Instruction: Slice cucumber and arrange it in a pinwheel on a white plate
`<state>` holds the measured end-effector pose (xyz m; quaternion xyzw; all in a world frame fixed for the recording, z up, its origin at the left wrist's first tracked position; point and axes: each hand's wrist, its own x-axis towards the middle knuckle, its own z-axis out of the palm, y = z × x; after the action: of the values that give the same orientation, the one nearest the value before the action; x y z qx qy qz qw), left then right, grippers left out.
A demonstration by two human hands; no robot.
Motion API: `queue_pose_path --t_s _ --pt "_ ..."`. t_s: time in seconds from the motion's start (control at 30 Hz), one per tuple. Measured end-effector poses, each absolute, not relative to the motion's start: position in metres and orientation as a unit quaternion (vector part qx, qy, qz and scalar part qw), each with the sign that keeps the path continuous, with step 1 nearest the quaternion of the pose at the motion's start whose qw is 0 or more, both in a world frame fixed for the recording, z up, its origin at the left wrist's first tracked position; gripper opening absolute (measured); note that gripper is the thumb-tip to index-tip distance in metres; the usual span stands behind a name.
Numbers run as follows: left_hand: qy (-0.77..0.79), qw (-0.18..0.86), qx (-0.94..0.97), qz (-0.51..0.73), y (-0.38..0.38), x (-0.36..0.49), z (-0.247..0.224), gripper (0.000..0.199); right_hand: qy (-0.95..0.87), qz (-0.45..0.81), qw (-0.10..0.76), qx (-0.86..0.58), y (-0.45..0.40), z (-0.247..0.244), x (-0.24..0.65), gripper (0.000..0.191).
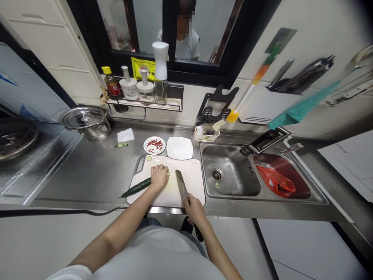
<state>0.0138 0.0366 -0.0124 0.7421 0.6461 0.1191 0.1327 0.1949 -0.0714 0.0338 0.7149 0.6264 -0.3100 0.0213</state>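
Head view: my left hand (159,177) is curled over the upper end of the cucumber (136,188), fingers bunched and pressing it down. The cucumber lies slantwise on the cutting board (195,175), its thin tip poking past the board's left edge over the bench (96,171). My right hand (194,208) is wrapped round the handle of the knife (182,184), the blade slanting away from me, apart from the cucumber. A pale green bit shows beside my left fingers; whether it is the cut face or a loose slice, I cannot tell. One round slice (149,158) lies in the board's upper left corner.

To cut well here, I'd tuck my left fingertips back and let the knuckles guide the flat of the blade. Drawing the cucumber fully onto the board should stop it rocking, since a round body may roll under pressure. Even, short strokes straight down would keep slices alike, and the wet-looking surface asks for a firm hold.
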Motion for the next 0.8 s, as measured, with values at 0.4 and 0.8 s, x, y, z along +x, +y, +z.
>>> queue_pose_path --t_s 0.4,0.8 --pt "0.725 0.319 0.501 0.349 0.069 -0.005 -0.011 0.019 0.635 -0.319 -0.007 0.703 -0.064 0.027 0.200 0.028" --pt "0.803 0.294 0.389 0.344 0.097 -0.062 -0.036 0.023 0.631 -0.325 -0.020 0.704 -0.064 0.022 0.203 0.026"
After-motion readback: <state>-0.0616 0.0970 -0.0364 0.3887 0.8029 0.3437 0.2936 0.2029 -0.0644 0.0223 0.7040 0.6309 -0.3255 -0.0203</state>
